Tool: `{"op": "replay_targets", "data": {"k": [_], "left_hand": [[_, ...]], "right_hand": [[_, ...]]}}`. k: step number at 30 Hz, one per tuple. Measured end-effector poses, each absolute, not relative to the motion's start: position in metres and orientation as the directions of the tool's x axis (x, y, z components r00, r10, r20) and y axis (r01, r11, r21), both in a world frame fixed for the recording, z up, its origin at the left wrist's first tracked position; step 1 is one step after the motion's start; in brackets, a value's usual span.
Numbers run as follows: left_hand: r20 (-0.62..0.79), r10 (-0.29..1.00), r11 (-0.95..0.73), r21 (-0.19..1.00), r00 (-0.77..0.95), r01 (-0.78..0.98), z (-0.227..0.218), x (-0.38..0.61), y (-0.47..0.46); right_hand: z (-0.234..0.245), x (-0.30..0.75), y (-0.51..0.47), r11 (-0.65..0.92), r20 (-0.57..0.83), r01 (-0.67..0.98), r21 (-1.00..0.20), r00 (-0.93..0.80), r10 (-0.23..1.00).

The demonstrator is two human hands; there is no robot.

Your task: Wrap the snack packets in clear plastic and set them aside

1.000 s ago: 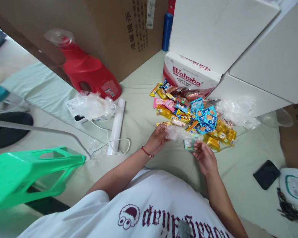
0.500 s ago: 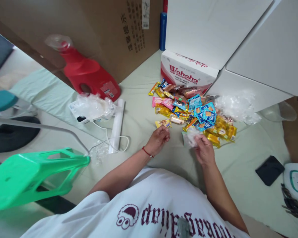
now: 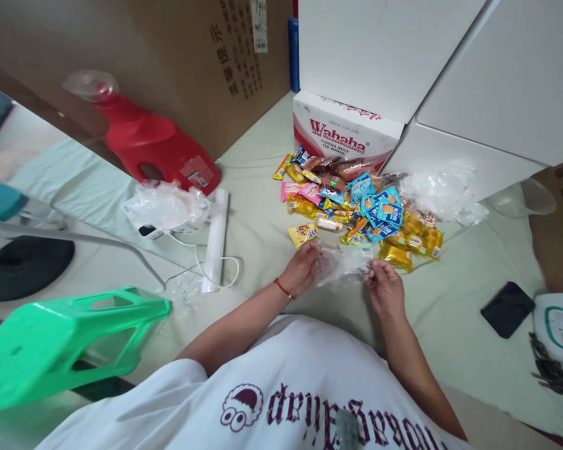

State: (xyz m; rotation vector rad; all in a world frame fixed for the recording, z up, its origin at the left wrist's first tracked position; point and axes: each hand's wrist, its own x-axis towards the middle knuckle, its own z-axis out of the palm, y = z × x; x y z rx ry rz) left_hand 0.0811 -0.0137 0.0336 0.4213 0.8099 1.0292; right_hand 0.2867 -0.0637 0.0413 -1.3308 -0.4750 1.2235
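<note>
Plastic film, clear, thin and crumpled (image 3: 340, 267), spans the gap between both hands, just below and right of the frame's centre. I find the left hand (image 3: 302, 269) pinching its left end and the right hand (image 3: 386, 289) pinching its right. Above, I record a yellow printed packet (image 3: 303, 234), a heap of multicoloured wrapped snacks (image 3: 335, 195) and, behind that, a white-and-red cardboard box (image 3: 344, 128).

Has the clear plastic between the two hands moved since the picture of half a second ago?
Yes. Judged against the Wahaha box, the clear plastic has shifted left and now spreads between left hand and right hand.
</note>
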Motion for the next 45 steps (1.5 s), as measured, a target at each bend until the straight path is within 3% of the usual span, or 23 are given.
{"op": "replay_targets", "data": {"k": [5,10,13,16,18,20,25,27,31,35,39,43,45], "left_hand": [[-0.396,0.917,0.342,0.719,0.048,-0.605,0.034,0.065,0.001],[-0.37,0.928,0.311,0.829,-0.038,-0.465,0.04,0.058,0.005],[-0.437,0.894,0.362,0.833,-0.095,-0.419,0.044,0.059,0.002],[-0.494,0.861,0.407,0.809,-0.116,-0.425,0.046,0.061,0.0],[-0.491,0.864,0.404,0.806,-0.108,-0.432,0.048,0.064,-0.002],[-0.471,0.874,0.38,0.815,-0.118,-0.437,0.05,0.067,-0.006],[-0.406,0.9,0.31,0.852,-0.157,-0.422,0.054,0.065,-0.015],[-0.402,0.897,0.304,0.864,-0.186,-0.402,0.053,0.059,-0.017],[-0.481,0.849,0.35,0.821,-0.218,-0.451,0.043,0.043,-0.017],[-0.525,0.827,0.378,0.784,-0.2,-0.493,0.029,0.039,-0.023],[-0.506,0.851,0.366,0.763,-0.14,-0.533,0.021,0.039,-0.03],[-0.493,0.866,0.379,0.758,-0.085,-0.532,0.019,0.04,-0.032],[-0.48,0.874,0.377,0.77,-0.077,-0.515,0.02,0.042,-0.031]], "right_hand": [[0.041,0.305,-0.086,-0.22,-0.326,-0.318,-0.922,0.334,0.884],[0.052,0.325,-0.102,-0.215,-0.251,-0.144,-0.966,0.325,0.912],[0.055,0.341,-0.107,-0.275,-0.215,0.182,-0.944,0.294,0.931],[0.061,0.35,-0.109,-0.195,0.025,0.575,-0.795,0.352,0.936],[0.067,0.343,-0.108,-0.116,0.178,0.658,-0.744,0.362,0.915],[0.071,0.324,-0.107,-0.053,0.204,0.646,-0.762,0.317,0.926],[0.057,0.258,-0.101,0.038,0.085,0.663,-0.747,0.039,0.996],[0.049,0.249,-0.099,-0.003,0.051,0.606,-0.795,0.072,0.996],[0.044,0.269,-0.101,-0.173,-0.099,0.213,-0.962,0.32,0.942],[0.047,0.293,-0.122,-0.251,-0.274,-0.111,-0.962,0.357,0.893],[0.042,0.302,-0.151,-0.334,-0.32,-0.002,-0.942,0.298,0.899],[0.033,0.303,-0.144,-0.315,-0.207,0.123,-0.941,0.526,0.825],[0.029,0.298,-0.129,-0.32,-0.199,0.162,-0.934,0.508,0.838]]}}
